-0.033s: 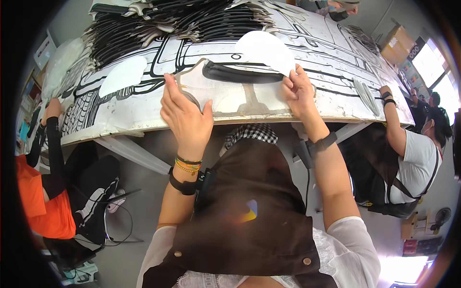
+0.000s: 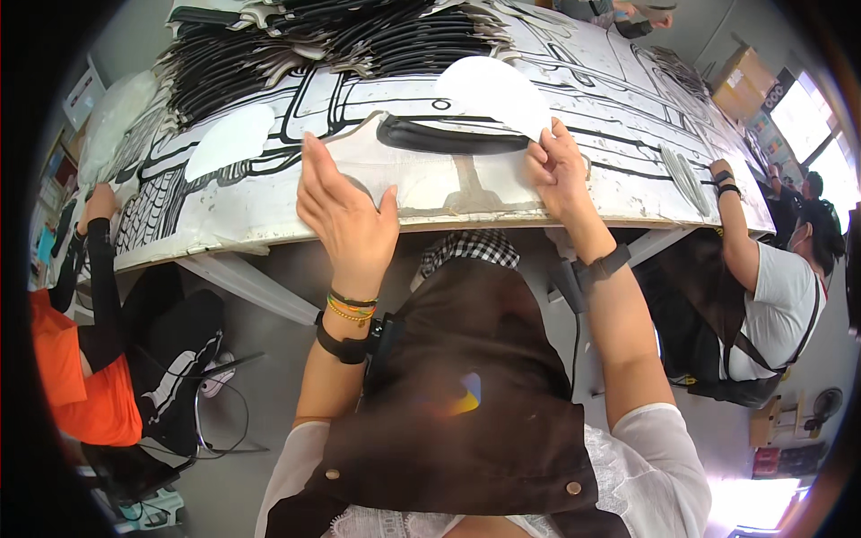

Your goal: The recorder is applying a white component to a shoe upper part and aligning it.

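A curved black padded strip with a pale grey fabric edge lies across the table near its front edge. My left hand is beside the strip's left end, palm toward it, with fingers stretched out and thumb apart. My right hand has its thumb and fingertips pinched together at the strip's right end. The lower right edge of a white rounded sheet meets these fingertips; whether they grip the sheet, the strip or both I cannot tell.
Piles of similar black strips cover the far left of the table. Another white rounded sheet lies to the left, a bundle of thin grey strips to the right. Co-workers sit at both sides; a cardboard box stands far right.
My left fingertips have shifted slightly up and to the left. The white sheet by my right hand has moved a touch to the left. The right hand stays nearly in place.
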Motion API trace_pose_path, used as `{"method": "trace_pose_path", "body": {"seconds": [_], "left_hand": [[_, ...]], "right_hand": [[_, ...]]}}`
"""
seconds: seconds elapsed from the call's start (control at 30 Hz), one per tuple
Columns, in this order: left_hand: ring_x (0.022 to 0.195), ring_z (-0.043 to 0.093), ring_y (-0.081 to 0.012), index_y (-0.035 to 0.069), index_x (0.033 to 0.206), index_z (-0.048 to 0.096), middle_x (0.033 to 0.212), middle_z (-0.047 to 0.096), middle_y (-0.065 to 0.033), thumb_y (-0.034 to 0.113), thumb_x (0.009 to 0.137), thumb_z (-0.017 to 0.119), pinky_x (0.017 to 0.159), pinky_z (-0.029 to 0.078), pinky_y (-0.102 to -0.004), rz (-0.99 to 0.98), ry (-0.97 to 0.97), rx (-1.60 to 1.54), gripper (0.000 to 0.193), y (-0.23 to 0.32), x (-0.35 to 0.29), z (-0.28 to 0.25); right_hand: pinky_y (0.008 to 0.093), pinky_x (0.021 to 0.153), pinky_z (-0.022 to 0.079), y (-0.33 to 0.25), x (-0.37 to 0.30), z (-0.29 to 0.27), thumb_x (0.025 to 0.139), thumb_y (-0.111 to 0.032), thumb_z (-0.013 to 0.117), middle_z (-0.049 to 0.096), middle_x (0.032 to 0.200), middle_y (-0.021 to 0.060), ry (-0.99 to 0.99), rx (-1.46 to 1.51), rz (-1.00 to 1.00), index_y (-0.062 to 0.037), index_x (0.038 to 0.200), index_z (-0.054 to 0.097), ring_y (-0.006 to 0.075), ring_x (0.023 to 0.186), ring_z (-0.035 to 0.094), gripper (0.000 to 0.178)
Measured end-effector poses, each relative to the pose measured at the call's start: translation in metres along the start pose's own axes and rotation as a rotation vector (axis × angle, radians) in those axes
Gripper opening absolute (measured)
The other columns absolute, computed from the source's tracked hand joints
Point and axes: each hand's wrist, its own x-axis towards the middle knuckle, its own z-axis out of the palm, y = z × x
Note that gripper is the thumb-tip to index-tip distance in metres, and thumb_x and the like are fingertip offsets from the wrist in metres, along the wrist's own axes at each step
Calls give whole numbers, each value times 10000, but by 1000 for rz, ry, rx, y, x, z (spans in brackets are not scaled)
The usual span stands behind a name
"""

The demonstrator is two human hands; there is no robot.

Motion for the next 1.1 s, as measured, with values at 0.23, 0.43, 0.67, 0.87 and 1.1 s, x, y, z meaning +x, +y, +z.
{"method": "trace_pose_path", "body": {"seconds": [0.23, 0.43, 0.67, 0.87, 1.1], "left_hand": [[1461, 155, -411, 99, 1480, 387, 1613, 142, -164, 91, 781, 747, 1148, 193, -549, 139, -177, 178, 786, 14, 5, -11], [1223, 536, -330, 42, 1353, 523, 1381, 524, -172, 32, 880, 610, 1039, 416, -418, 223, -77, -357, 482, 11, 19, -5], [728, 538, -75, -1, 1143, 541, 994, 612, -89, 116, 1008, 521, 649, 446, -221, -507, -252, -1323, 179, 28, 12, 33], [511, 485, -65, 2, 1056, 530, 791, 615, -78, 206, 1006, 544, 480, 384, -227, -555, -185, -1095, 210, 33, 15, 37], [448, 433, -64, -5, 1024, 521, 702, 576, -77, 374, 1035, 489, 391, 290, -209, -583, -296, -916, 381, 27, 25, 33]], "right_hand": [[189, 434, 231, -5, 4, -5, 1034, -173, 471, 422, 723, -17, -49, 169, -47, -91, 1181, 497, 60, 497, 292, 171], [220, 484, 274, -24, -9, 18, 1047, -201, 462, 446, 714, -41, -90, 183, -267, -116, 1122, 503, 48, 464, 318, 121], [225, 482, 277, -6, -10, 27, 1029, -227, 479, 439, 691, -19, 0, 126, -323, -141, 1095, 470, 72, 473, 346, 109], [181, 430, 247, 16, -21, 17, 1029, -165, 476, 437, 717, -15, 72, 188, -283, -90, 1065, 485, 60, 542, 329, 84], [179, 425, 219, 12, -15, 6, 1004, -143, 498, 398, 703, -26, 36, 88, -134, -75, 1142, 494, 42, 537, 305, 154]]}}
